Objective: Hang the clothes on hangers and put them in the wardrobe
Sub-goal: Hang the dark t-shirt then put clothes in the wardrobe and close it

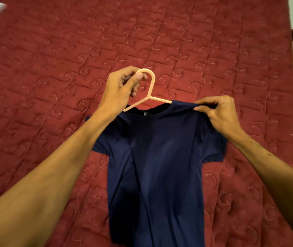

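A red quilted bed fills the view, and over its middle a navy T-shirt hangs from a pale plastic hanger. The left hand is closed around the hanger's hook. The right hand pinches the shirt's right shoulder fabric between thumb and fingertips.

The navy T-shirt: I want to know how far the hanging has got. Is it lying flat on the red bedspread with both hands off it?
No, the right hand pinches the navy T-shirt at its shoulder while the left hand holds the pink hanger by its hook.
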